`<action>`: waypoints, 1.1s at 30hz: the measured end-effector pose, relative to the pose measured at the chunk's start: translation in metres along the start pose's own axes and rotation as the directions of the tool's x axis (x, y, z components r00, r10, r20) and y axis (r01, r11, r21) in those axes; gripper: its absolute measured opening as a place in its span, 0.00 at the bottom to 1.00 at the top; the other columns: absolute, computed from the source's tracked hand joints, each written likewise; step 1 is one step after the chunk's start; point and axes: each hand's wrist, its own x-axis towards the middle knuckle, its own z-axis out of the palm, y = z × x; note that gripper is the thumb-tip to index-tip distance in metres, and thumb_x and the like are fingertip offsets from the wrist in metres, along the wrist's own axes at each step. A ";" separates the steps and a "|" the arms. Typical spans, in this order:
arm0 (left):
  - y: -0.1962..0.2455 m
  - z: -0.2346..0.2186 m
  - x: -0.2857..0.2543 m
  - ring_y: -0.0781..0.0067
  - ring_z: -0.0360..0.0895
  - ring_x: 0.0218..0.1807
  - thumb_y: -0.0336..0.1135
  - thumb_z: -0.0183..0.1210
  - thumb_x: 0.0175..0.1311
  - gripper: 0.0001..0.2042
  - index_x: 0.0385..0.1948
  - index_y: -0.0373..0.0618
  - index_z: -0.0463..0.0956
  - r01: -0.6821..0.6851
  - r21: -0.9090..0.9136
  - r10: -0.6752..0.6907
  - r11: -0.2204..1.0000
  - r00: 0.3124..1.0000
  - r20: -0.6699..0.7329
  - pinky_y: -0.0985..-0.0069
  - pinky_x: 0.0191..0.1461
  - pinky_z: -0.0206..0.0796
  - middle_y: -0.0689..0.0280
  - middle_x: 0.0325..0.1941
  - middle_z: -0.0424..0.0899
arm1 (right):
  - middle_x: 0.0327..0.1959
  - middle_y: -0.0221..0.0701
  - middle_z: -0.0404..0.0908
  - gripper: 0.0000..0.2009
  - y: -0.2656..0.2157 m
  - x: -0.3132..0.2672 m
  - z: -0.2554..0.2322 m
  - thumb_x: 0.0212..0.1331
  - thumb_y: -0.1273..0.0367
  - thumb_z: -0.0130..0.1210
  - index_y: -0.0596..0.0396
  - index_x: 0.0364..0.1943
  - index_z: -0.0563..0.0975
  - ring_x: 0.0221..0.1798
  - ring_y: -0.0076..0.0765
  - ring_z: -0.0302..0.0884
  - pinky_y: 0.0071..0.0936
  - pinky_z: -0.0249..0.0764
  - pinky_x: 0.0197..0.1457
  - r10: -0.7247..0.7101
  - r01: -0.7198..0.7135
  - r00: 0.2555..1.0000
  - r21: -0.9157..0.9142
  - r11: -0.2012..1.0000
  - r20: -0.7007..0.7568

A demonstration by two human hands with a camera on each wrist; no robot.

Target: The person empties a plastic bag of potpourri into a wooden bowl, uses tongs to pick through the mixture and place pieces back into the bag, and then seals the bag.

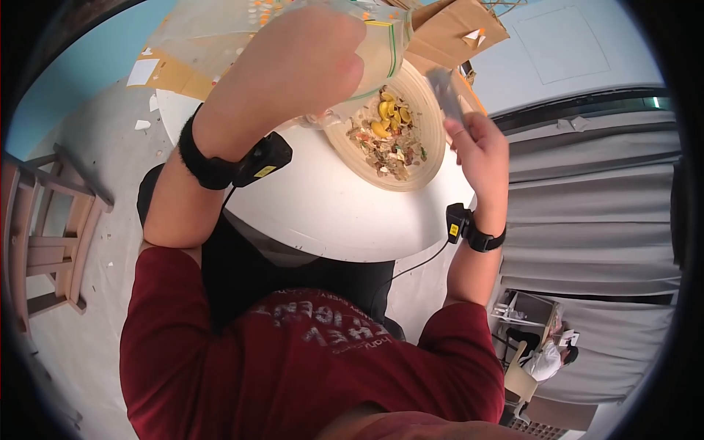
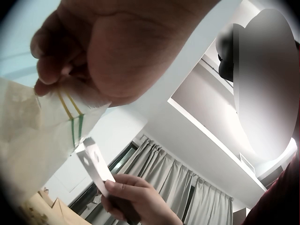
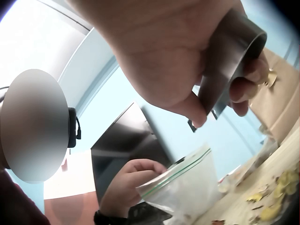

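Observation:
My left hand (image 1: 308,62) grips the top of a clear zip bag (image 2: 37,136) with a green and yellow seal strip, which hangs over the far left part of the plate. In the right wrist view, the bag (image 3: 183,187) looks cloudy, with its seal edge uppermost. My right hand (image 1: 480,154) holds flat metal tongs (image 1: 445,95), bent round at one end, above the right rim of the plate. On the round, pale wooden-looking plate (image 1: 352,158) lie yellow curved pieces (image 1: 389,121) among small brown, white and reddish bits.
The plate stands on a white round table (image 1: 315,213). Beyond it are a brown paper bag (image 1: 455,33) and orange-dotted plastic packaging (image 1: 220,29). A wooden chair (image 1: 55,235) is at the left, grey curtains (image 1: 587,198) at the right. Another person (image 1: 546,361) sits far off.

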 end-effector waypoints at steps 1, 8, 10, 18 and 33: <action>0.000 -0.001 0.001 0.41 0.76 0.30 0.30 0.56 0.59 0.07 0.25 0.35 0.77 0.008 -0.003 -0.008 1.000 1.000 0.003 0.55 0.36 0.69 0.48 0.24 0.77 | 0.23 0.43 0.79 0.20 0.016 0.004 -0.002 0.62 0.59 0.68 0.68 0.34 0.81 0.25 0.33 0.73 0.35 0.72 0.33 0.008 0.005 0.998 -0.203 0.979 0.062; 0.002 -0.005 0.002 0.41 0.76 0.30 0.30 0.55 0.60 0.07 0.27 0.36 0.77 0.044 0.010 -0.044 0.999 0.999 0.009 0.55 0.36 0.69 0.47 0.24 0.77 | 0.18 0.34 0.78 0.19 0.065 0.005 0.005 0.60 0.59 0.67 0.65 0.28 0.80 0.21 0.27 0.74 0.31 0.70 0.26 0.102 -0.011 0.968 -0.367 0.930 0.229; 0.003 -0.003 0.003 0.41 0.76 0.30 0.31 0.55 0.61 0.08 0.27 0.36 0.77 0.040 0.013 -0.040 0.999 0.999 0.002 0.55 0.36 0.69 0.47 0.25 0.77 | 0.20 0.37 0.78 0.20 0.063 0.005 0.005 0.59 0.59 0.68 0.66 0.29 0.79 0.23 0.31 0.75 0.34 0.71 0.29 0.014 0.082 0.967 -0.364 0.928 0.254; -0.002 0.000 0.003 0.40 0.76 0.29 0.30 0.55 0.58 0.07 0.26 0.36 0.76 -0.025 0.021 0.025 0.999 1.000 0.004 0.54 0.35 0.68 0.47 0.24 0.76 | 0.25 0.44 0.80 0.20 0.059 0.008 0.010 0.58 0.58 0.69 0.66 0.35 0.81 0.29 0.40 0.76 0.37 0.72 0.35 0.010 0.103 0.957 -0.371 0.923 0.290; 0.000 0.001 0.001 0.41 0.75 0.29 0.29 0.55 0.57 0.06 0.23 0.36 0.74 -0.018 0.004 0.018 1.000 1.000 0.014 0.53 0.35 0.67 0.48 0.23 0.76 | 0.29 0.51 0.83 0.16 0.059 0.005 0.016 0.56 0.60 0.67 0.62 0.30 0.82 0.36 0.62 0.82 0.49 0.76 0.41 -0.054 0.183 0.961 -0.479 0.858 0.270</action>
